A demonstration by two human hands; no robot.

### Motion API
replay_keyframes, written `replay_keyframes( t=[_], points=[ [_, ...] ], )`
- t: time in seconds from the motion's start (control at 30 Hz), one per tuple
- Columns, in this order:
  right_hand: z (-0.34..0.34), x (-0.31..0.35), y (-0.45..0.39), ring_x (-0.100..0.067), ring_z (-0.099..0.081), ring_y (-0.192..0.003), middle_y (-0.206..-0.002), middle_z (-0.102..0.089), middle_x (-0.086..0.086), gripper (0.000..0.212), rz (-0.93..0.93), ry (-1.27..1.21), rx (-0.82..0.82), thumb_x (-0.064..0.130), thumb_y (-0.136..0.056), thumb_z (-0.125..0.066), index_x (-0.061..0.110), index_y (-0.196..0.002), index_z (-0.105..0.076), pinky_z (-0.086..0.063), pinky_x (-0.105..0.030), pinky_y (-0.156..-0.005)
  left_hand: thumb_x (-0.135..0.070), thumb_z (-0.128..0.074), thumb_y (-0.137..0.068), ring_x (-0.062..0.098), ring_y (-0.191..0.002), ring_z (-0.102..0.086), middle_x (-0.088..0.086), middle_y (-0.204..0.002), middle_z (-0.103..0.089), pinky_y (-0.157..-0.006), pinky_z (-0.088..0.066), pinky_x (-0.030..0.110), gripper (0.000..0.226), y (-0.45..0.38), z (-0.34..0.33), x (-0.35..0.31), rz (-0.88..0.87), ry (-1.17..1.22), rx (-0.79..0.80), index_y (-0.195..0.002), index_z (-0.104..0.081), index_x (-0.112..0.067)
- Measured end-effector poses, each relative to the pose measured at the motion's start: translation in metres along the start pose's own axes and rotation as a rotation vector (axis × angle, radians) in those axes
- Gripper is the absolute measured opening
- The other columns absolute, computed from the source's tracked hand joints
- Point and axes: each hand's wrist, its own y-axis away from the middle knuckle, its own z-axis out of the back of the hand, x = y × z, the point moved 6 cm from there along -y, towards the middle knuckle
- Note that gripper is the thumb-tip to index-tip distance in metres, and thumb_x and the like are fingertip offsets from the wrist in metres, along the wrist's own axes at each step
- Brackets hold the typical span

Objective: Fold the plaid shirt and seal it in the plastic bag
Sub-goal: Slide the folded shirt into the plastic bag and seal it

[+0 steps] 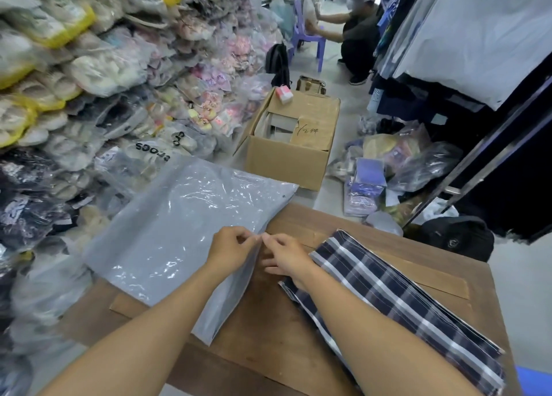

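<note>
A grey plastic bag (179,228) lies flat on the left of the brown worktop (388,240), its far end hanging past the edge. Both forearms reach forward and meet at the bag's right edge. The left hand (231,247), knuckles up, pinches that edge between thumb and fingertips. The right hand (288,256), just beside it, pinches the same edge. The folded plaid shirt (397,303) lies to the right, partly under the right forearm.
</note>
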Motion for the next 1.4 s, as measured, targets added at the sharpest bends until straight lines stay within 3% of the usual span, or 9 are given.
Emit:
replay_keyframes(
  t=[0.33, 0.47, 0.57, 0.7, 0.83, 1.07, 1.23, 1.33, 1.4],
  points=[
    [0.009, -0.002, -0.009, -0.022, -0.074, -0.090, -0.104, -0.074, -0.011, 0.023, 0.014, -0.092, -0.071, 0.033, -0.098, -0.064, 0.011, -0.102, -0.067, -0.065, -0.037, -0.077, -0.021, -0.066, -0.089, 0.016, -0.081, -0.067, 0.000, -0.084, -0.074, -0.071, -0.052, 0.026, 0.011, 0.002, -0.014, -0.011, 0.066, 0.080, 0.057, -0.086, -0.074, -0.014],
    [0.035, 0.019, -0.001, -0.020, -0.064, -0.068, -0.075, -0.061, -0.007, 0.024, 0.126, 0.369, -0.259, 0.016, -0.098, -0.055, 0.010, -0.075, -0.058, -0.061, -0.042, -0.061, -0.024, -0.059, -0.090, 0.025, -0.079, -0.063, -0.001, -0.079, -0.069, -0.067, -0.048, 0.031, 0.013, -0.004, 0.009, -0.026, 0.043, 0.008, -0.156, -0.082, -0.067, -0.017],
    [0.058, 0.035, 0.010, -0.024, -0.050, -0.064, -0.079, -0.056, -0.008, 0.016, 0.134, 0.872, -0.353, 0.019, -0.093, -0.055, 0.008, -0.084, -0.060, -0.039, -0.033, -0.057, -0.027, -0.055, -0.093, 0.029, -0.076, -0.059, 0.003, -0.086, -0.069, -0.063, -0.043, 0.033, 0.018, -0.011, 0.047, -0.057, 0.000, -0.222, -0.342, -0.085, -0.070, -0.021],
    [0.075, 0.038, 0.011, -0.030, -0.050, -0.081, -0.097, -0.061, -0.014, 0.023, 0.050, 0.984, -0.394, 0.019, -0.095, -0.056, 0.002, -0.108, -0.064, -0.042, -0.035, -0.070, -0.025, -0.053, -0.097, 0.030, -0.074, -0.057, 0.005, -0.088, -0.062, -0.058, -0.034, 0.034, 0.025, -0.010, 0.091, -0.111, -0.132, -0.341, -0.552, -0.084, -0.071, -0.015],
    [0.079, 0.030, 0.012, -0.031, -0.054, -0.079, -0.101, -0.068, -0.017, 0.017, 0.029, 0.877, -0.434, 0.021, -0.092, -0.057, 0.006, -0.094, -0.064, -0.044, -0.035, -0.067, -0.024, -0.053, -0.098, 0.034, -0.076, -0.059, 0.008, -0.099, -0.063, -0.057, -0.034, 0.034, 0.021, 0.000, 0.098, -0.142, -0.310, -0.389, -0.663, -0.096, -0.072, -0.015],
    [0.068, 0.052, 0.020, -0.023, -0.055, -0.069, -0.075, -0.060, -0.004, 0.023, 0.234, 0.528, -0.433, 0.027, -0.092, -0.055, 0.018, -0.072, -0.050, -0.038, -0.034, -0.055, -0.018, -0.056, -0.095, 0.039, -0.074, -0.061, 0.013, -0.096, -0.063, -0.054, -0.036, 0.036, 0.019, -0.003, 0.069, -0.119, -0.346, -0.466, -0.539, -0.092, -0.071, -0.007],
    [0.079, 0.036, 0.011, -0.025, -0.058, -0.087, -0.093, -0.065, -0.003, 0.015, 0.169, 0.577, -0.362, 0.024, -0.099, -0.051, 0.018, -0.090, -0.060, -0.041, -0.032, -0.072, -0.014, -0.058, -0.092, 0.040, -0.075, -0.060, 0.013, -0.092, -0.062, -0.056, -0.037, 0.037, 0.015, -0.012, 0.073, -0.115, -0.330, -0.481, -0.505, -0.089, -0.071, -0.007],
    [0.078, 0.031, 0.008, -0.028, -0.053, -0.100, -0.096, -0.062, -0.007, 0.017, 0.198, 0.810, -0.170, 0.026, -0.094, -0.049, 0.024, -0.079, -0.056, -0.040, -0.034, -0.076, -0.013, -0.057, -0.093, 0.041, -0.078, -0.060, 0.013, -0.093, -0.062, -0.058, -0.044, 0.040, 0.017, -0.017, 0.060, -0.107, -0.347, -0.492, -0.401, -0.090, -0.072, -0.006],
    [0.076, 0.025, 0.009, -0.030, -0.043, -0.112, -0.107, -0.063, -0.009, 0.013, 0.195, 1.177, -0.025, 0.029, -0.085, -0.052, 0.023, -0.092, -0.062, -0.043, -0.041, -0.087, -0.013, -0.056, -0.094, 0.041, -0.077, -0.060, 0.014, -0.093, -0.061, -0.060, -0.047, 0.041, 0.019, -0.018, 0.048, -0.096, -0.359, -0.491, -0.338, -0.090, -0.072, -0.005]
  ],
)
